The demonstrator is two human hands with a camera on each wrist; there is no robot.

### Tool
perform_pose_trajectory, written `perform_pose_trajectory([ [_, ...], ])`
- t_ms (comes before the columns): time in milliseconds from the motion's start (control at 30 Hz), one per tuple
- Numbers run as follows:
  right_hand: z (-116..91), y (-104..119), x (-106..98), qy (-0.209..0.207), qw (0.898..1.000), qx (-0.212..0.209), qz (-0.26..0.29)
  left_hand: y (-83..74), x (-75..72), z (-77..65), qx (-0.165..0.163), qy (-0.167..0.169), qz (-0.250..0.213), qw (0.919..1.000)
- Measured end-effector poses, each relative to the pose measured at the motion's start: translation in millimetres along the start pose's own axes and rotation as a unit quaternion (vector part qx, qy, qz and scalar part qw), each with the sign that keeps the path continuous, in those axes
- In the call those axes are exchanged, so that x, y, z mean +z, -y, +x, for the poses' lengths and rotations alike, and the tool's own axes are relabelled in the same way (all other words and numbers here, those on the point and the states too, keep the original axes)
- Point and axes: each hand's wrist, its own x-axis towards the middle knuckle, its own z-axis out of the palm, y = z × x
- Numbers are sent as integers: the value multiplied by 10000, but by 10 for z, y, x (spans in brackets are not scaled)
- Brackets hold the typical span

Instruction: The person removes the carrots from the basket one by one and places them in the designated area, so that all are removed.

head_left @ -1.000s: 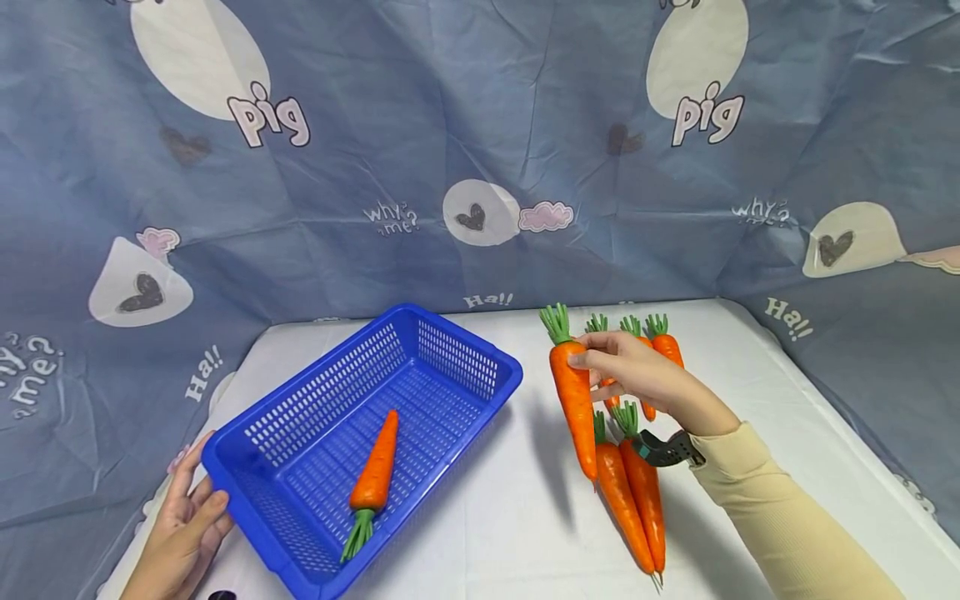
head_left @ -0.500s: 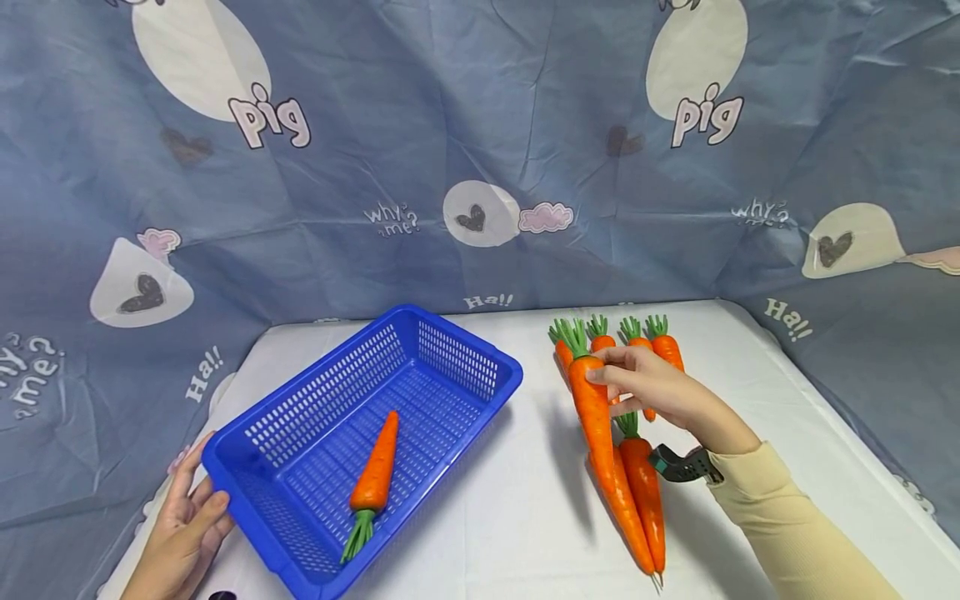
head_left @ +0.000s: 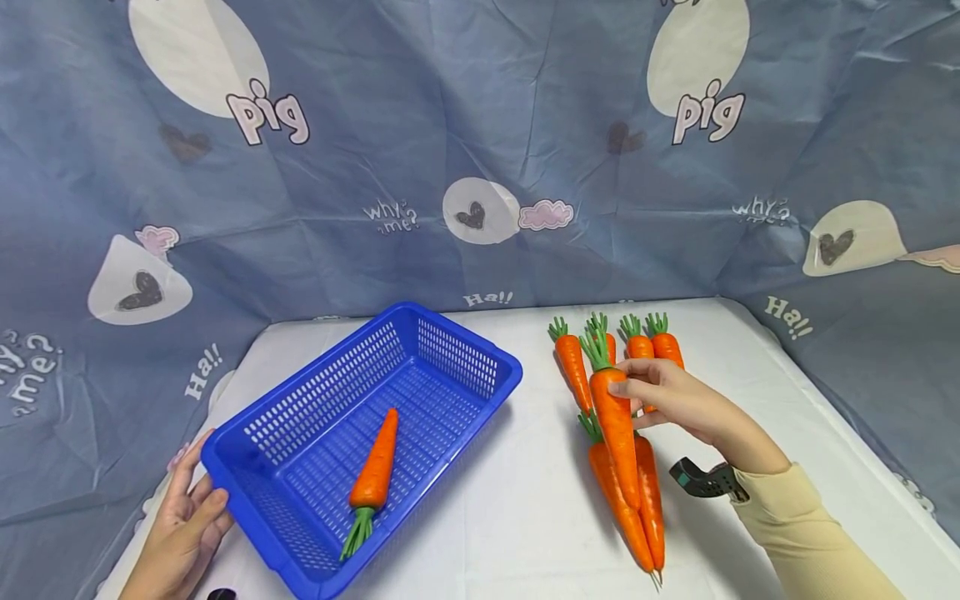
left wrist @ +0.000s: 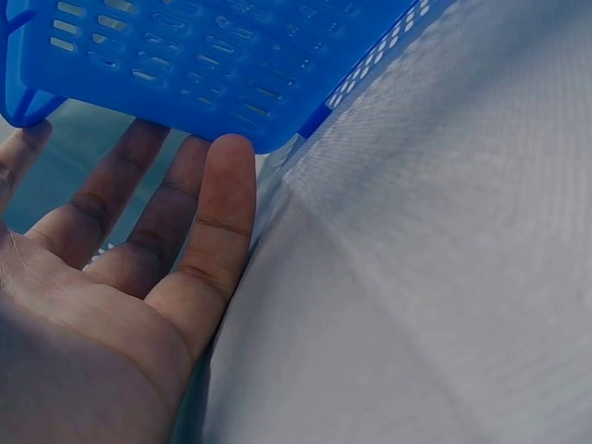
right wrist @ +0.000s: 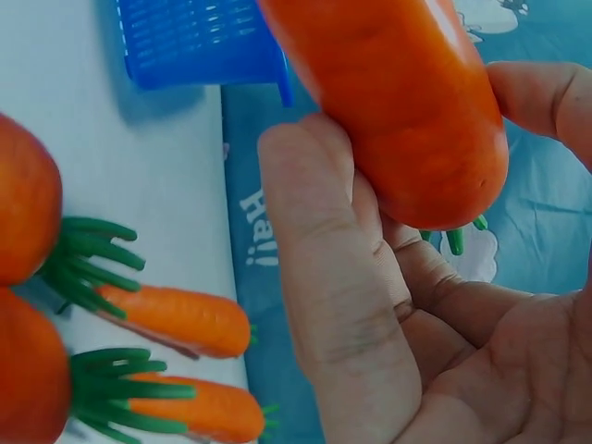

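Observation:
In the head view, my right hand (head_left: 675,402) pinches an orange carrot (head_left: 615,417) with a green top between thumb and fingers, just below the leaves. The tip points toward me. In the right wrist view the carrot's (right wrist: 398,120) thick end sits against my fingers. The held carrot partly covers two carrots lying side by side, a left one (head_left: 611,492) and a right one (head_left: 651,500). My left hand (head_left: 183,529) touches the near left corner of a blue plastic basket (head_left: 360,304); its fingers look fairly straight in the left wrist view. One carrot (head_left: 375,471) lies in the basket.
Several carrots lie in a row at the back right, among them a leftmost carrot (head_left: 572,364) and a rightmost carrot (head_left: 666,348). The table has a white cloth (head_left: 510,508). A printed blue-grey curtain (head_left: 480,108) hangs behind. A small dark object (head_left: 222,594) shows at the bottom edge.
My right hand has moved right and toward me with the carrot, from beside the row to above the two near carrots. The left hand and basket stay put.

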Motion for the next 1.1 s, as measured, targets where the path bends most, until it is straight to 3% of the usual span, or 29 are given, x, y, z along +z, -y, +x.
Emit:
perform_pose_trajectory([
  [300,-102,-150,-51,-93,9998,104,115,10,-1,3,-68,-83,49,9999],
  [1100,-270,-456,-210,-270,9981,507,-239,11,2,-1,-12,-108,49,9999],
])
